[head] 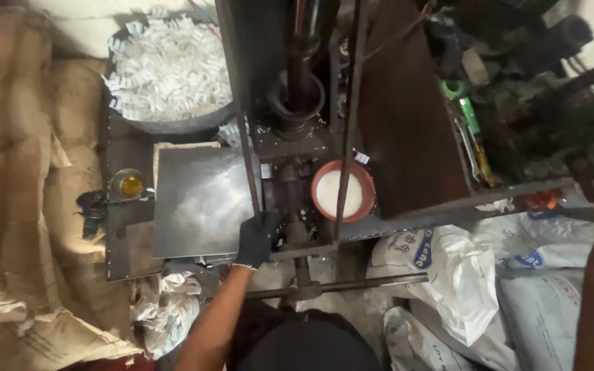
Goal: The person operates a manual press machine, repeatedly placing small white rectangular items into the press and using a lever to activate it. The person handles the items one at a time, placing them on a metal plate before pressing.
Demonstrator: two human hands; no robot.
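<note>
Left hand [256, 239], black glove, fingers curled on dark shiny metal plate [201, 203] edge; right hand unseen

Head view, steeply down, fairly near

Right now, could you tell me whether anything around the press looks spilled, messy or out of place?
Some things do. White pieces are heaped in the basin, and a few lie loose beside the press. A dark smear stains the sacking by the small jar. The gloved left hand rests at the metal plate's edge.
</note>
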